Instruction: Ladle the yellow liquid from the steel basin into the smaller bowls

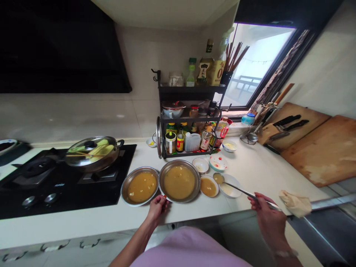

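My right hand [268,213] is closed round the long handle of a ladle [238,189]. The ladle's scoop is filled with brownish broth and hangs above the gap between a small bowl of broth [204,181] and a white bowl with pale contents [231,191]. With closed fingers, my left hand [158,208] grips the near rim of a large metal basin [198,185] of cloudy brown broth. Left of it, touching or nearly so, stands a second metal basin [125,187] with similar broth and pale bits floating in it.
A lidded pan [93,159] with corn sits on the black stove [108,196] at left. Behind the basins stands a black spice rack [191,89] with bottles. Small bowls [218,162] cluster nearby. Knives [289,120], cutting boards [319,148] and a cloth [296,203] are at right.
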`<action>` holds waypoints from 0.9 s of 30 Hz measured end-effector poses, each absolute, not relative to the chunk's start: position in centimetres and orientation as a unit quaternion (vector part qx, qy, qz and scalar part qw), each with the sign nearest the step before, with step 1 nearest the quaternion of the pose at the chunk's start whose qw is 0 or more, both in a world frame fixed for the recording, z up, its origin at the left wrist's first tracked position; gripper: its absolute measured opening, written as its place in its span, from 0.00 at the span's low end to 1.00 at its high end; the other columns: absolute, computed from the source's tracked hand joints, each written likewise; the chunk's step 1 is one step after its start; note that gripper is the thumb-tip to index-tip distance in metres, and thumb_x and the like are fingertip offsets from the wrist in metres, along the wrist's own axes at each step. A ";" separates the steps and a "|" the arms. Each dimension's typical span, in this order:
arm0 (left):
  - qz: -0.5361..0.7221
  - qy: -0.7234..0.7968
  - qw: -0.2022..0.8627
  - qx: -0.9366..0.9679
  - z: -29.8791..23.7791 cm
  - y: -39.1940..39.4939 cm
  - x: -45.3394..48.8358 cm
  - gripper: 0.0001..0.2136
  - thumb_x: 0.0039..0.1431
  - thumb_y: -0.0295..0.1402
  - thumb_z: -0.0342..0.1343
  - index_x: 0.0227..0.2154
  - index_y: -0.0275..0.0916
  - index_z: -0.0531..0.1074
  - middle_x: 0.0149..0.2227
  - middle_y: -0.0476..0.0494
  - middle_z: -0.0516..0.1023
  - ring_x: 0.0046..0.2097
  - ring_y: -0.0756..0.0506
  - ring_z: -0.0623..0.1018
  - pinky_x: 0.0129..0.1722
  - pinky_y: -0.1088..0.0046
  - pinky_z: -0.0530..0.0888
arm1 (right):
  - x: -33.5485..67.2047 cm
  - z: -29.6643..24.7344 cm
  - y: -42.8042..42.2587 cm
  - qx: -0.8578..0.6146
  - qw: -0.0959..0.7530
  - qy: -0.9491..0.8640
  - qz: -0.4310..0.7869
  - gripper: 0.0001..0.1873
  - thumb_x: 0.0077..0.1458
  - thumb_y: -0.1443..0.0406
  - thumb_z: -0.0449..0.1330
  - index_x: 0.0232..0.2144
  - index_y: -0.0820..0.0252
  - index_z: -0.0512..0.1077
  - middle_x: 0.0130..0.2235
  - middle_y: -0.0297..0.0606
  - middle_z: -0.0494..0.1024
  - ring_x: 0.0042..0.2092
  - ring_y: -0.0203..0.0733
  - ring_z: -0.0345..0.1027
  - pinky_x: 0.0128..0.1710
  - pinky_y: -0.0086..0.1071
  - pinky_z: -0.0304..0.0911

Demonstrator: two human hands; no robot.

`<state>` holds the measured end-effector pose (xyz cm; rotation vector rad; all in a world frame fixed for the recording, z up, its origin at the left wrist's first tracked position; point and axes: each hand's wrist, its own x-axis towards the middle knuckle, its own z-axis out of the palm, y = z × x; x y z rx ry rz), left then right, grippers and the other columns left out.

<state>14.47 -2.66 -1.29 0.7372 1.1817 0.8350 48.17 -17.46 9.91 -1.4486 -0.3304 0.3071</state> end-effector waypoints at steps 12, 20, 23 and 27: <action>0.377 0.516 0.701 0.317 -2.3 -2.4 14.3 0.21 0.33 0.48 0.65 0.20 0.37 0.65 0.19 0.52 0.70 0.19 0.55 0.65 0.18 0.80 0.61 | 48.5 9.1 -19.8 -0.799 0.547 -0.246 0.039 0.23 0.46 0.51 0.58 0.36 0.64 0.73 0.22 0.36 0.75 0.22 0.40 0.69 0.25 0.33 0.66; 0.374 0.512 0.705 0.317 -2.4 -2.5 14.2 0.20 0.34 0.47 0.65 0.21 0.37 0.65 0.19 0.52 0.70 0.19 0.55 0.66 0.19 0.80 0.61 | 46.7 8.3 -19.0 -0.738 0.503 -0.449 0.027 0.15 0.50 0.55 0.57 0.37 0.55 0.74 0.36 0.39 0.77 0.33 0.42 0.71 0.35 0.36 0.69; 0.373 0.513 0.704 0.320 -2.4 -2.5 14.2 0.20 0.34 0.47 0.64 0.21 0.37 0.64 0.20 0.52 0.70 0.19 0.55 0.65 0.19 0.79 0.60 | 44.3 8.4 -17.7 -0.699 0.544 -0.458 0.079 0.12 0.52 0.58 0.57 0.38 0.54 0.74 0.37 0.38 0.76 0.31 0.40 0.70 0.29 0.33 0.70; 0.372 0.512 0.704 0.323 -2.3 -2.5 14.3 0.20 0.35 0.48 0.64 0.21 0.37 0.64 0.20 0.52 0.70 0.20 0.55 0.65 0.19 0.80 0.60 | 40.9 7.4 -15.7 -0.636 0.553 -0.521 0.137 0.11 0.55 0.61 0.56 0.40 0.54 0.74 0.35 0.39 0.75 0.30 0.39 0.70 0.25 0.30 0.69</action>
